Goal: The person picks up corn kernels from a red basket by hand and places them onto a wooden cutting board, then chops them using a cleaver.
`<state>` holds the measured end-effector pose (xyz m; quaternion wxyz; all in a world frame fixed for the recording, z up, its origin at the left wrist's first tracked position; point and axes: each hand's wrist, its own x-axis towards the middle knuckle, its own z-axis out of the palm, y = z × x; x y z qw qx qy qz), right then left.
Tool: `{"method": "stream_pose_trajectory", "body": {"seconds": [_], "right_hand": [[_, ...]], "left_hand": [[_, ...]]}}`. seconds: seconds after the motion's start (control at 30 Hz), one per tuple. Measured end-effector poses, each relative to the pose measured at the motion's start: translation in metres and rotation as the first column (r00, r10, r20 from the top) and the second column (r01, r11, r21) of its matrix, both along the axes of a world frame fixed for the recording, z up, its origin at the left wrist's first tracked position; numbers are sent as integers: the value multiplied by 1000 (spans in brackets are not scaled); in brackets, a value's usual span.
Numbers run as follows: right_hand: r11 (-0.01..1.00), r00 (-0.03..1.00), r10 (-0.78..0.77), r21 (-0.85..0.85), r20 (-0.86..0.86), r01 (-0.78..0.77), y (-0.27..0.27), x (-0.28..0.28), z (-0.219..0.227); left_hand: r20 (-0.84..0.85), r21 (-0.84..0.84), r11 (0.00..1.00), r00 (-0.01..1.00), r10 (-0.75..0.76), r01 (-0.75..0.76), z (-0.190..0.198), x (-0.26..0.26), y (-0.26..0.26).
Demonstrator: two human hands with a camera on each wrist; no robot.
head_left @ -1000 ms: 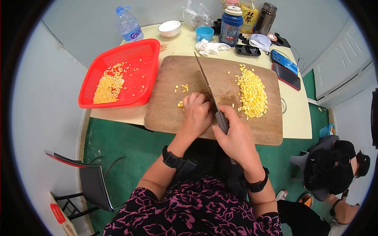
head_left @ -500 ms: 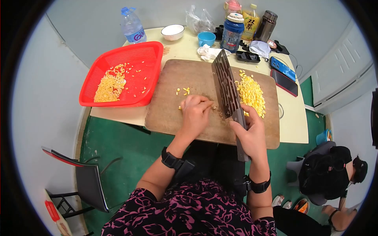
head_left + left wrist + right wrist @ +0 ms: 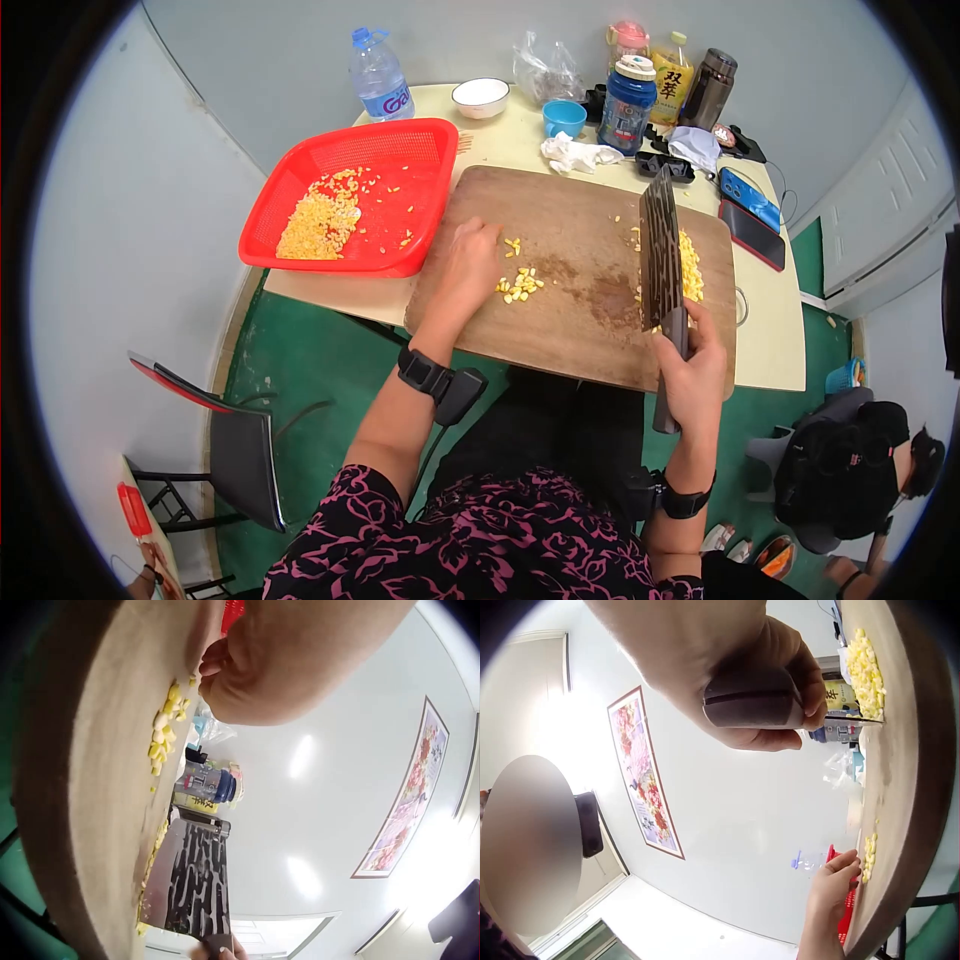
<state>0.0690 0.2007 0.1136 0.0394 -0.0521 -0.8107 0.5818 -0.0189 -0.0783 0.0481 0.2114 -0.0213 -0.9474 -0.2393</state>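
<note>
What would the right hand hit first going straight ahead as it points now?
Right hand: probably the yellow kernel pile just ahead on the cutting board; hand height is unclear, so it might pass over.

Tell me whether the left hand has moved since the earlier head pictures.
Yes: judged against the cutting board, the left hand has moved left, towards the red basket.

far left on the counter (image 3: 775, 350), a water bottle (image 3: 382, 82) stands near a white bowl (image 3: 481, 98); right of them sits a blue cup (image 3: 565, 120). at right lies a blue phone (image 3: 749, 199) beside a dark phone (image 3: 752, 237).
</note>
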Motion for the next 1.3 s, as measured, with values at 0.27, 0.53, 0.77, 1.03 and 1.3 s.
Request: {"method": "stream_pose_trajectory", "body": {"seconds": [0.27, 0.53, 0.77, 1.03, 1.3], "right_hand": [[995, 995, 95, 38, 9, -95, 1, 9, -1], [990, 995, 97, 110, -28, -93, 6, 9, 1], [984, 995, 90, 157, -47, -81, 5, 9, 0], [977, 993, 107, 191, -44, -97, 5, 10, 1], [969, 992, 114, 224, -46, -101, 4, 9, 2]], "left_hand": [[247, 217, 966, 949, -195, 142, 14, -16, 11], [77, 544, 830, 978, -194, 122, -3, -31, -4], [257, 151, 979, 951, -174, 138, 5, -18, 0], [120, 25, 985, 978, -171, 169, 3, -20, 9], [272, 242, 966, 949, -160, 93, 42, 1, 43]]}}
